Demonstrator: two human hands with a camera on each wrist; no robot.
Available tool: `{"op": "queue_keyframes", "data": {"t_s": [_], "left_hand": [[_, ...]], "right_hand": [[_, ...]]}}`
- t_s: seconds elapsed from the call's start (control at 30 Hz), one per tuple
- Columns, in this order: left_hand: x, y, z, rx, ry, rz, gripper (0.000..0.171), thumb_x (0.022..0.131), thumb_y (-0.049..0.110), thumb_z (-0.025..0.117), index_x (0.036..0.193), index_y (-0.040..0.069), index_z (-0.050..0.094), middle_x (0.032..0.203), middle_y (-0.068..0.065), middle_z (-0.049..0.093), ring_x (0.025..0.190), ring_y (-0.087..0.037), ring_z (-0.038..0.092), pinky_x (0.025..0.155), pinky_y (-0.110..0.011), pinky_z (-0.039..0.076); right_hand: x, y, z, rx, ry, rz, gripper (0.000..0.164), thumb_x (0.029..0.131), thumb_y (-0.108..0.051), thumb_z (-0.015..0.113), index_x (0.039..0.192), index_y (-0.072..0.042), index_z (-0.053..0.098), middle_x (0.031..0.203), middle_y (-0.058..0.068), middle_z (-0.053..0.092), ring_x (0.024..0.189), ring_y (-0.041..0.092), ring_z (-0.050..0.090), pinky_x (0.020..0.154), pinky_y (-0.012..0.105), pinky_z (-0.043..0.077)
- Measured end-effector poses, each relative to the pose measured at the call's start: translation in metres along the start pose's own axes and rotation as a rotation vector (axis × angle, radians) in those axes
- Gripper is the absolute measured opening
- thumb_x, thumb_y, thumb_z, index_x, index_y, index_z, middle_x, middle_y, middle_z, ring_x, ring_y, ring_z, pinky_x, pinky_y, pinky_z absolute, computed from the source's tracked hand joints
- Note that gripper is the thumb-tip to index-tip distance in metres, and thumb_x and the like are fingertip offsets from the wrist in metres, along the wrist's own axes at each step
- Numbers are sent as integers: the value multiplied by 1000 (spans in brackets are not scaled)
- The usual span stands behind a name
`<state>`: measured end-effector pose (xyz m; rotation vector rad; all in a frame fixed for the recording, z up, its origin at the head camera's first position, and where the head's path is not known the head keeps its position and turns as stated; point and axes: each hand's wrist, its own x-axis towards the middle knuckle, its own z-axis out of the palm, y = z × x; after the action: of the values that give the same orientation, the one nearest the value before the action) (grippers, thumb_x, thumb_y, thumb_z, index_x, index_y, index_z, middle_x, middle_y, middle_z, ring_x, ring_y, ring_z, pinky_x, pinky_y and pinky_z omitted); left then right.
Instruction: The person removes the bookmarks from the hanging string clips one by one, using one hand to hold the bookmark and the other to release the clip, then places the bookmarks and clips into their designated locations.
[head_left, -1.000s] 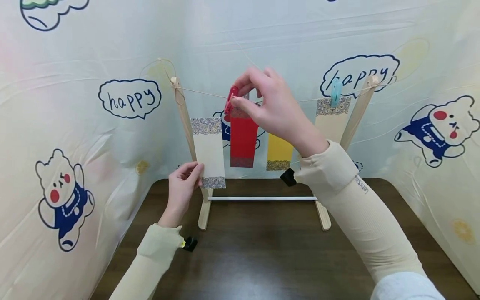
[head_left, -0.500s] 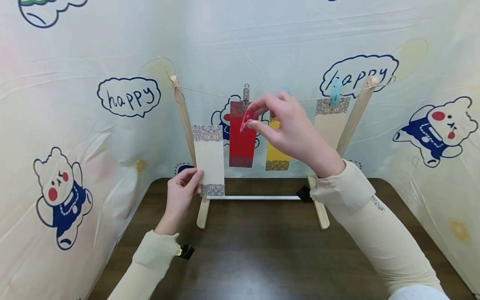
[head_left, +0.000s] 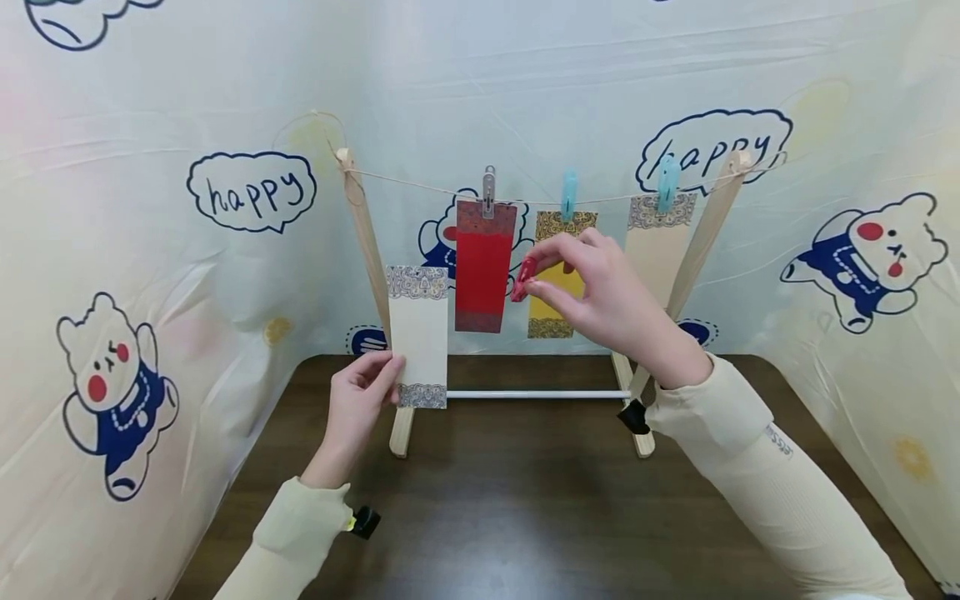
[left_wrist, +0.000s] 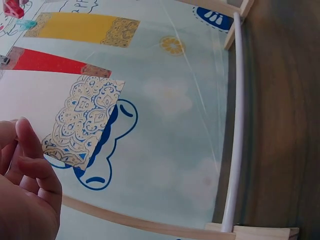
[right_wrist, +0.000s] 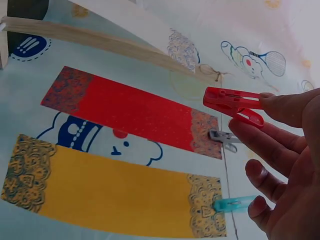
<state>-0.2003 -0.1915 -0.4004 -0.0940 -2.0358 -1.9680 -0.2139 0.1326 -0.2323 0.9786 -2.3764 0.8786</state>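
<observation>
My left hand (head_left: 360, 404) pinches the left edge of a white card (head_left: 418, 333) with patterned bands at top and bottom, held upright below the string (head_left: 420, 185). Between thumb and fingertips of my right hand (head_left: 611, 300) is a red clothespin (right_wrist: 232, 104), in front of the gap between two hanging cards. A grey clothespin (head_left: 489, 192) holds the red card (head_left: 483, 271) on the string. The yellow card (right_wrist: 120, 187) hangs from a blue clothespin (head_left: 569, 196), partly covered by my right hand in the head view. Farther right, another blue clothespin (head_left: 668, 185) holds a cream card (head_left: 652, 250).
The string runs between two wooden posts (head_left: 362, 242) of a stand. A white rod (head_left: 540, 394) joins the stand's feet on the dark wooden table (head_left: 495, 500). Behind it hangs a pale printed curtain (head_left: 480, 83).
My right hand has come down and rightward from the string with the red clothespin, uncovering the grey and blue clothespins. My left hand has lowered the white card.
</observation>
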Motion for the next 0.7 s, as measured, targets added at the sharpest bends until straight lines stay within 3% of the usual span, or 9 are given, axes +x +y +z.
{"op": "queue_keyframes", "data": {"t_s": [0.33, 0.7], "left_hand": [[-11, -10, -1, 16, -34, -39, 24, 99, 16, 73, 110, -5, 72, 75, -2, 64, 56, -11, 55, 53, -19, 47], [-26, -20, -2, 94, -45, -85, 23, 100, 18, 73, 112, -2, 74, 76, -4, 64, 57, -14, 55, 54, -23, 48]], "right_hand": [[-27, 18, 4, -7, -4, 15, 31, 90, -11, 82, 118, -6, 70, 113, 7, 70, 103, 25, 54, 82, 42, 45], [-58, 38, 9, -24, -66, 159, 30, 93, -15, 79, 121, -10, 69, 119, 7, 69, 107, 28, 54, 84, 44, 47]]}}
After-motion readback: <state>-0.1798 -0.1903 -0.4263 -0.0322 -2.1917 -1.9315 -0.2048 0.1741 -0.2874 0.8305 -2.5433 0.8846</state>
